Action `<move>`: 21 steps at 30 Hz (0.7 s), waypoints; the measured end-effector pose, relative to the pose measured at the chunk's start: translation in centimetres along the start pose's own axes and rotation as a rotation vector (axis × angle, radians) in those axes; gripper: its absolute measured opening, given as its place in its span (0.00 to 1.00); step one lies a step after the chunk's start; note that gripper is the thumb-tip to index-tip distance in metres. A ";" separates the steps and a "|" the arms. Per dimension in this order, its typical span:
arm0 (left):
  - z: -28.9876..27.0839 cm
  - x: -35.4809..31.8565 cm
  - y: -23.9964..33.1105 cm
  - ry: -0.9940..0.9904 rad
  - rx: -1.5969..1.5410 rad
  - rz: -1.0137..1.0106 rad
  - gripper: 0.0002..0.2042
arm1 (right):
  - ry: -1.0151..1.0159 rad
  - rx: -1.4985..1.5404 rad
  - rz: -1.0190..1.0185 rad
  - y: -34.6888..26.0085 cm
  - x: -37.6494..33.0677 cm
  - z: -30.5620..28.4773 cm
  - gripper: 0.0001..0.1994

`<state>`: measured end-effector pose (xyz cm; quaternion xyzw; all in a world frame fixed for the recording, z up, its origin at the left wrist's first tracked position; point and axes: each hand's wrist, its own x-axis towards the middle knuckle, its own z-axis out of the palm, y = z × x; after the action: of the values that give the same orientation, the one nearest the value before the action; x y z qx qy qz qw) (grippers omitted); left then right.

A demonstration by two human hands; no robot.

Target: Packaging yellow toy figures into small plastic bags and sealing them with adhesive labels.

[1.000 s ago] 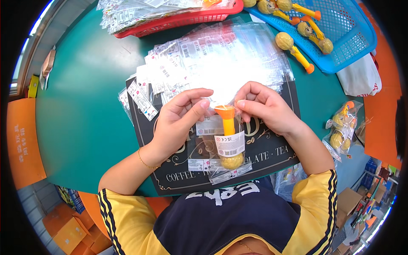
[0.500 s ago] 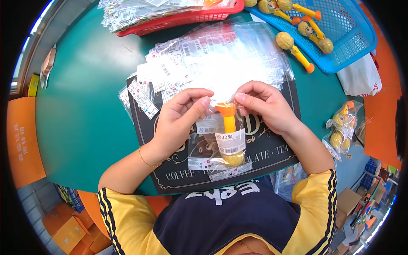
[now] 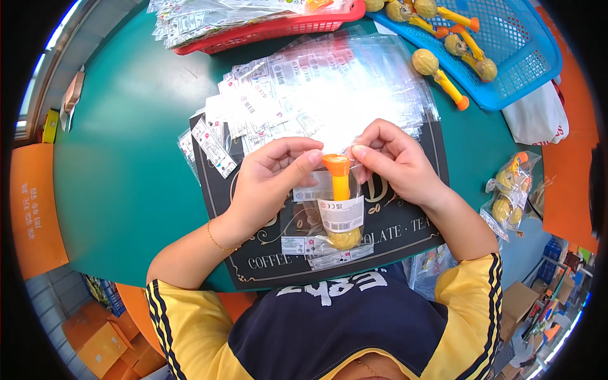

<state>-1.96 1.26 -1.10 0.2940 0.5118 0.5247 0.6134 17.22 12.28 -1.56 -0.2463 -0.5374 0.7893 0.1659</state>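
Observation:
A clear plastic bag point(image 3: 308, 221) lies over the black placemat point(image 3: 253, 274), with a yellow toy point(image 3: 341, 187) inside it. The toy's flared orange end points away from me at the bag's mouth, and its round yellow end is nearest my body. A white printed label point(image 3: 342, 215) covers the toy's middle. My left hand point(image 3: 278, 171) pinches the bag's top edge left of the orange end. On the other side my right hand point(image 3: 392, 161) pinches the same edge between thumb and finger.
Flat clear bags with labels point(image 3: 285, 82) are spread beyond my hands. A red basket point(image 3: 266, 35) of packaging stands behind them. At the far right is a blue basket point(image 3: 522, 76) of yellow toys, with one loose toy point(image 3: 440, 77) at its rim. Bagged toys point(image 3: 510, 193) lie at the right edge.
The hands keep their pinch on the bag with only slight shifts. The toy's round end has swung slightly left.

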 end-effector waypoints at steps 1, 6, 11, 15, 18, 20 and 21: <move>-0.1 0.0 -0.2 0.000 0.000 0.000 0.12 | 0.000 -0.006 0.000 0.0 0.0 0.0 0.04; -0.4 -0.1 -0.9 0.057 0.049 0.079 0.10 | -0.023 0.012 0.003 0.1 0.2 -0.4 0.04; -0.3 0.0 -2.0 0.077 0.249 0.258 0.08 | -0.034 0.029 0.019 0.2 0.3 -0.4 0.04; 0.2 -0.4 -1.5 0.048 0.397 0.242 0.06 | -0.027 0.065 0.085 -0.3 0.0 0.2 0.06; 0.8 -0.7 -1.2 0.029 0.090 0.162 0.06 | -0.027 0.105 0.072 -0.3 0.0 0.2 0.06; 1.0 -0.7 -1.5 0.030 0.095 0.192 0.06 | -0.030 0.106 0.058 -0.3 0.0 0.1 0.05; 1.0 -0.7 -1.6 0.033 0.099 0.222 0.06 | -0.039 0.104 0.057 -0.3 0.0 0.1 0.05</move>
<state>-0.41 0.33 -2.03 0.3702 0.5115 0.5682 0.5277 17.15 12.35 -1.32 -0.2372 -0.4916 0.8252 0.1457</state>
